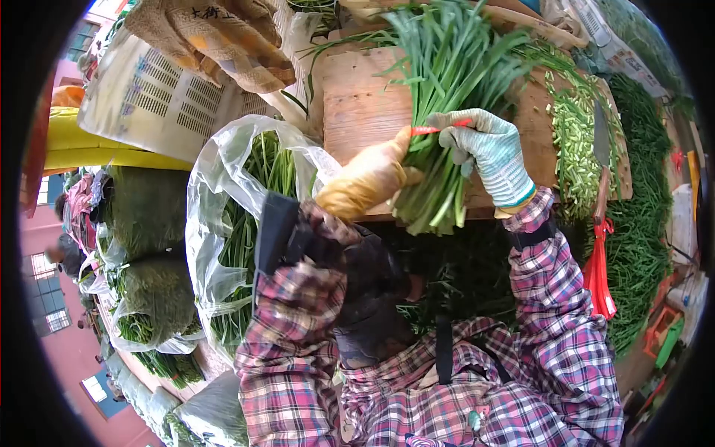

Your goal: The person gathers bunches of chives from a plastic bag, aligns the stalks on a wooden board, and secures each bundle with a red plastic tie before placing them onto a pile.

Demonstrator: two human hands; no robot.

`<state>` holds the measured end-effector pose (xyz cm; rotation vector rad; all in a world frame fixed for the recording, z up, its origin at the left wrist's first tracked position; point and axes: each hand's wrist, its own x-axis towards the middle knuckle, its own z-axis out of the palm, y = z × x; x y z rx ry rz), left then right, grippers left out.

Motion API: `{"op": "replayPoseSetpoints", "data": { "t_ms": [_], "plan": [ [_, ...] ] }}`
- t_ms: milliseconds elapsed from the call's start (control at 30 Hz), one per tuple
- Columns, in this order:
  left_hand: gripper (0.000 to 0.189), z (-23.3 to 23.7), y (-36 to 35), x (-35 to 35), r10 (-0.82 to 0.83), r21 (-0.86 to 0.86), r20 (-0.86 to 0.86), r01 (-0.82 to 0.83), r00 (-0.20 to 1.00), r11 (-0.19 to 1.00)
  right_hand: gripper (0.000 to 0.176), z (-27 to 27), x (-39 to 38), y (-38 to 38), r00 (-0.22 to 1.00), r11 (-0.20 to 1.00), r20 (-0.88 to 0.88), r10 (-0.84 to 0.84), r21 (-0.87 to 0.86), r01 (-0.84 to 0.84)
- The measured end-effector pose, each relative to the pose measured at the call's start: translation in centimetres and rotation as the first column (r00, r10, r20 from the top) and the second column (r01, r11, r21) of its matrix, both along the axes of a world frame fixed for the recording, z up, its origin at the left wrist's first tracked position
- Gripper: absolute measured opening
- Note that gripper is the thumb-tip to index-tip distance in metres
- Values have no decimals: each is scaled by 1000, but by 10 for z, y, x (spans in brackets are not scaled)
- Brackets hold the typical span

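A thick bundle of green chives (439, 82) stands over the front of a wooden board (365, 97), its pale cut ends pointing toward me. My left hand (372, 179), in a yellowish rubber glove, is closed around the bundle's left side near the stems. From the other side, my right hand (488, 149), in a white and teal knit glove, pinches a red tie strip (426, 130). That strip crosses the front of the stems between both hands. The bundle partly hides the left fingers.
Chopped stem ends (573, 141) cover the board's right side, where a knife (602, 149) lies. Red strips (599, 276) hang below its handle. Loose chives (633, 223) are heaped at right. A clear plastic bag (212, 179) of chives stands left, near a white plastic basket (160, 100).
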<state>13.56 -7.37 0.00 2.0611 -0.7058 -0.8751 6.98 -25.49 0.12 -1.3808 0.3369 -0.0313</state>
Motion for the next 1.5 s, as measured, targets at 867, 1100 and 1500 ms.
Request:
{"op": "replayPoseSetpoints", "data": {
  "t_ms": [867,1100,1500],
  "plan": [
    [75,-46,-28,-20,-60,291,831,-341,554,894,12,-7,12,24,989,991,-70,-132,-5,132],
    [104,-55,-50,-32,235,147,663,-432,711,890,11,-12,20,22,993,994,-54,-103,-53,100],
    [84,-34,-47,-26,157,277,507,-333,848,901,36,8,-21,7,979,979,23,-200,-30,201]
  ]
}}
